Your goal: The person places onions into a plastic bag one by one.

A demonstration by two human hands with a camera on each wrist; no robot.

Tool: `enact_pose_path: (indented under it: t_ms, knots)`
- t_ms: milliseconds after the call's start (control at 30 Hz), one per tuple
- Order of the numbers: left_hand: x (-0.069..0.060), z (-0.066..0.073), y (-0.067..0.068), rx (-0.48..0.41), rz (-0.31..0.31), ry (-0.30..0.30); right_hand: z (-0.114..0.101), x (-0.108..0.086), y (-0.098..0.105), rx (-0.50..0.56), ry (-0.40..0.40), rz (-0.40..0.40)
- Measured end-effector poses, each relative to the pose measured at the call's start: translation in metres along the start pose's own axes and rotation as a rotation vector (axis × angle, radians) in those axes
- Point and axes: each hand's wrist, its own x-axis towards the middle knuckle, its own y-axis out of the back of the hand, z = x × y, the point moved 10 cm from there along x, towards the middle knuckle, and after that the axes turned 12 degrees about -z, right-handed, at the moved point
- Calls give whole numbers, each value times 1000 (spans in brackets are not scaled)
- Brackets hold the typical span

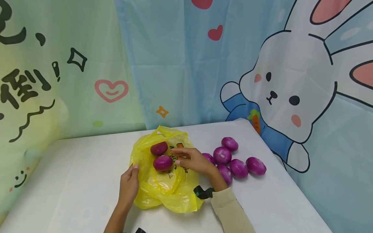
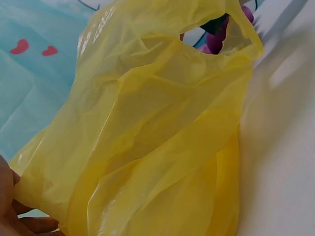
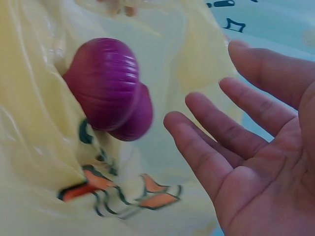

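A yellow plastic bag (image 1: pixel 175 191) with dark and orange print stands on the table, its mouth spread. My left hand (image 1: pixel 129 184) pinches the bag's left edge between thumb and fingers; in the left wrist view the bag hides most of what lies beyond. Inside the mouth are two red onions, the upper onion (image 1: pixel 159 149) and the lower onion (image 1: pixel 163 163). My right hand (image 1: pixel 193 159) is over the bag's right side, close to these onions, fingers extended and apart from them. In the right wrist view the right palm (image 3: pixel 266 196) is bare, facing the onions (image 3: pixel 108 81).
Several more red onions (image 1: pixel 222 155) lie grouped on the white table (image 1: pixel 87 181), right of the bag, partly behind the right forearm. The onion (image 1: pixel 256 166) farthest right sits near the table's right side. A printed curtain (image 1: pixel 175 64) hangs behind the table.
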Motion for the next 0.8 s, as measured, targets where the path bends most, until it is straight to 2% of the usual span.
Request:
enact_pose_path:
  t_ms: [233,500,700,800]
  knots:
    - [-1,2,-1,11,3,3,-8,-21,16,-1,-17,65]
    - [-1,-1,-2,9,-13,23,2,-41,39,-68,-96,156]
    - [-2,0,0,15,1,11,9,-59,56,-33,-117,228]
    - [-2,1,-1,16,-7,7,4,-68,61,0,-124,254]
